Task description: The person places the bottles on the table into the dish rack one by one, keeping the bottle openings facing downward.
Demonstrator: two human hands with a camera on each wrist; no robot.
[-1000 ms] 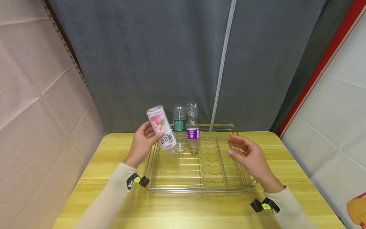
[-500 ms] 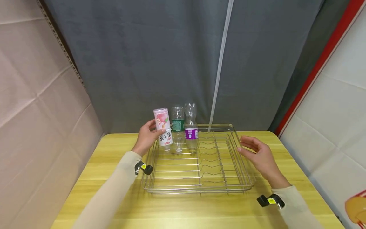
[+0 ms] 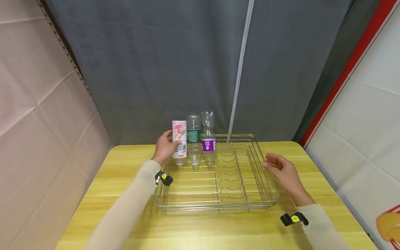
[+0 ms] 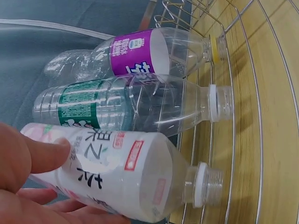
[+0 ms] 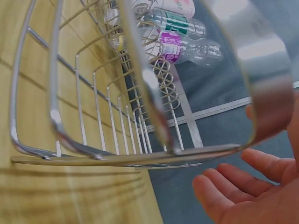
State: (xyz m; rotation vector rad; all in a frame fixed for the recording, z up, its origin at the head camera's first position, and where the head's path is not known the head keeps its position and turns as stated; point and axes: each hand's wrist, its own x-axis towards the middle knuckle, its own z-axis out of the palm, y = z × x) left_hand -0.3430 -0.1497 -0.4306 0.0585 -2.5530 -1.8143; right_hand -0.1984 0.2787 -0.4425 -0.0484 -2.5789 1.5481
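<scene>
My left hand (image 3: 164,147) grips a pink and white plastic bottle (image 3: 179,139) that stands neck down in the back left corner of the wire rack (image 3: 218,209). In the left wrist view, the thumb (image 4: 51,154) lies across its label. Beside it, also upside down, are a clear bottle with a green label (image 3: 194,136) and a clear bottle with a purple label (image 3: 208,145). Past the rack's right side, my right hand (image 3: 284,175) holds nothing, its fingers loosely bent; in the right wrist view they hang close to the rim.
Wavy wire dividers (image 3: 229,175) run down the right half of the rack. The rack stands on a yellow wooden table (image 3: 131,222). A grey curtain (image 3: 156,69) hangs behind, with pale cloth walls (image 3: 47,139) at the sides.
The pink and white bottle was tilted in my left hand; it has come down to the right and now stands upright, neck down. My right hand moved off to the right.
</scene>
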